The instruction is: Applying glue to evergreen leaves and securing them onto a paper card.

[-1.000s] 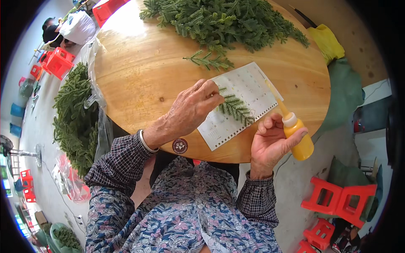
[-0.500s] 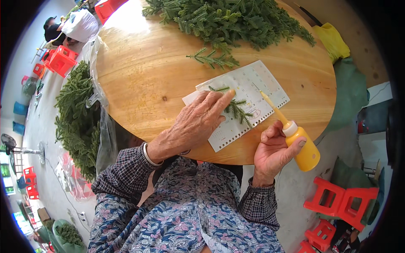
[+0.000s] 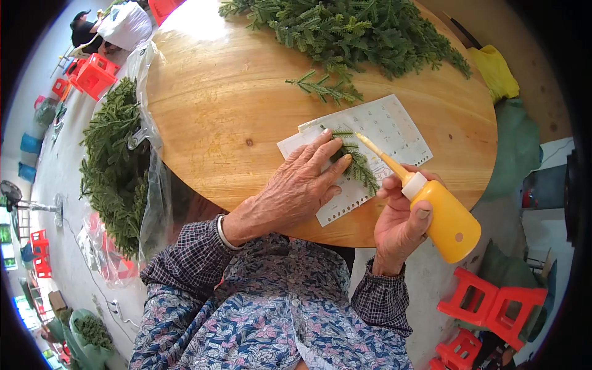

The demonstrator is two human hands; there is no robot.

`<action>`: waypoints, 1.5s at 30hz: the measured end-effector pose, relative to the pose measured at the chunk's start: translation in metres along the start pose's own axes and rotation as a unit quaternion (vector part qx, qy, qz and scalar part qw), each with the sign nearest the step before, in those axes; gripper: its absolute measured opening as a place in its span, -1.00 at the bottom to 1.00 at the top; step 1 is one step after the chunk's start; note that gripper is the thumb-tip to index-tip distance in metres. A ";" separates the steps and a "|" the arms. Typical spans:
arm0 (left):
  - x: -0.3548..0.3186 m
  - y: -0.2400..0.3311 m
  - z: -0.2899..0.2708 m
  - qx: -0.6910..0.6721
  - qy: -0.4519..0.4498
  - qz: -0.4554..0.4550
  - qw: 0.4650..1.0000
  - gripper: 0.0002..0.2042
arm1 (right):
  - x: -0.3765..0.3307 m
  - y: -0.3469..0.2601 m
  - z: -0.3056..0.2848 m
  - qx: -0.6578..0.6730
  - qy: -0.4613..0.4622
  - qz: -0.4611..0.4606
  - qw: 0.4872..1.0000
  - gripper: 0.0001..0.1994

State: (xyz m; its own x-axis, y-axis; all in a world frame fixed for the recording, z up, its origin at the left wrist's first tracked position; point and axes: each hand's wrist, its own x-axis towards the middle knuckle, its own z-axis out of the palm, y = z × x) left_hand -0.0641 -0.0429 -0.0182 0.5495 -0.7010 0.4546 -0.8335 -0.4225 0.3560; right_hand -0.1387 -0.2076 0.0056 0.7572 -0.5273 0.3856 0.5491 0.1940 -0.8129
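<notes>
A small green fir-like sprig (image 3: 364,169) lies on sheets of printed calendar paper (image 3: 394,126) near the table's front edge. Across it rests my left hand (image 3: 293,179), palm down, fingers stretched out and fingertips touching the sprig; part of it is hidden under them. My right hand (image 3: 398,228) is wrapped round a yellow squeeze bottle (image 3: 450,225) with a white collar and a long thin nozzle. The bottle is tilted, and its nozzle tip points up-left, close to the sprig's upper end beside my left fingertips. I cannot tell whether the tip touches it.
On the far side of the round wooden table (image 3: 203,117) lies a heap of green branches (image 3: 364,34). More branches (image 3: 114,166) stand in clear plastic at the left. Red stools (image 3: 493,308) are on the floor at the right. A person (image 3: 86,31) sits at the far left.
My right hand has brought the bottle's nozzle left, close to the sprig. My left fingers have lowered onto the sprig. The view has shifted slightly.
</notes>
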 end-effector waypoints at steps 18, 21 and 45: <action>0.013 -0.014 -0.011 -0.203 0.086 -0.070 0.973 -0.56 | -0.005 -0.001 -0.020 0.009 0.065 0.064 0.996 -0.49; 0.018 -0.020 -0.011 -0.122 0.051 -0.044 0.990 -0.60 | -0.006 0.000 -0.023 0.011 0.094 0.065 0.993 -0.49; 0.019 0.021 -0.047 -0.128 -0.080 -0.176 0.973 -0.82 | -0.010 -0.002 -0.019 0.042 0.153 0.070 0.985 -0.46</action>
State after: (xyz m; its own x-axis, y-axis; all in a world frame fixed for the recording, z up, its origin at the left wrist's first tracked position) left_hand -0.0681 -0.0383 0.0361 0.7656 -0.6274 0.1422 -0.5422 -0.5103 0.6676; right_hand -0.1541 -0.2183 -0.0055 0.6928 -0.7123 0.1126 0.4843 0.3439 -0.8045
